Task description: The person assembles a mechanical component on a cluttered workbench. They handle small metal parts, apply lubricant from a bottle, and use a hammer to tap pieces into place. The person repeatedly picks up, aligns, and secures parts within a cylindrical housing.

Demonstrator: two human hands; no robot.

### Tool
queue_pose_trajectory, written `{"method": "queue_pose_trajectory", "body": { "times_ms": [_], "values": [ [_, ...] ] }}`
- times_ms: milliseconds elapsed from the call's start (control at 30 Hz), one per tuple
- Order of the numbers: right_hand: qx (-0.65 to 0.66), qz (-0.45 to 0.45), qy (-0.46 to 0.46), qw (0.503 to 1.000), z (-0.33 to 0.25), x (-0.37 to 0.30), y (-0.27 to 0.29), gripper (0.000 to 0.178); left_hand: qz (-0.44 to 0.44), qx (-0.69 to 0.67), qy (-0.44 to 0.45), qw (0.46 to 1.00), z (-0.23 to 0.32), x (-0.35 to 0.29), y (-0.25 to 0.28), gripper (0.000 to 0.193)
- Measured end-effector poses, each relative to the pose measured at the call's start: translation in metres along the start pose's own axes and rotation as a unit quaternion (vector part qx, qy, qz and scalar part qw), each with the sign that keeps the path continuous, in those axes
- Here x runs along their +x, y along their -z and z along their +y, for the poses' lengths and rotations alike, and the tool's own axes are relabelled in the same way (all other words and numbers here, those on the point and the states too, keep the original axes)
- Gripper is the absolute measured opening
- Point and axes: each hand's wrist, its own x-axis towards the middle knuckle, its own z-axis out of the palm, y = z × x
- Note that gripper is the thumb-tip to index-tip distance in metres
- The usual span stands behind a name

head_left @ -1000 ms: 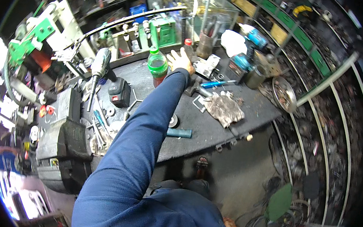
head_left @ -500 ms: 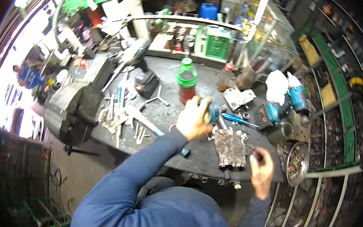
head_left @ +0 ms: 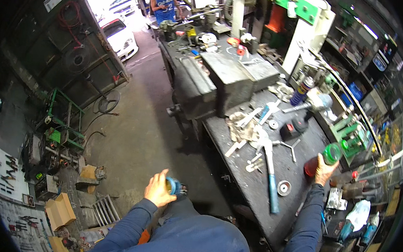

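Note:
My left hand [head_left: 157, 191] is closed on a small round blue part [head_left: 173, 186], out over the floor to the left of the bench. What kind of part it is cannot be made out. At the right, my right hand [head_left: 323, 172] wraps around a clear plastic bottle [head_left: 332, 153] with a green upper part and red liquid low in it. The bottle is over the dark workbench [head_left: 269, 228]; whether its base still rests there I cannot tell. Left of that hand lie a metal ring-shaped part [head_left: 283, 188] and a hammer [head_left: 271, 179] with a blue-ended handle.
A large bench vise [head_left: 199, 90] stands at the bench's left edge. Behind the hammer are a cordless tool's battery base [head_left: 294, 129], a spray can [head_left: 302, 90] and rags [head_left: 241, 127]. A person in blue [head_left: 164, 4] stands at the far end; cardboard [head_left: 60, 211] lies lower left.
The view has swung left. My left hand carried the blue part off the bench. My right hand, which held a small dark thing, has moved to the bottle; that dark thing is not visible now.

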Motion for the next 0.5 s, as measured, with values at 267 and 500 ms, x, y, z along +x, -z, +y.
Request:
{"method": "queue_pose_trajectory", "body": {
  "times_ms": [267,500],
  "values": [
    [-0.150,0.154,0.039,0.976,-0.090,-0.043,0.058,0.069,-0.032,0.014,0.219,0.975,-0.253,0.032,0.031,0.130],
    [0.200,0.004,0.010,0.980,-0.335,-0.068,0.018,0.045,-0.008,-0.006,0.172,0.985,-0.296,0.156,0.127,0.123]
  ]
}}
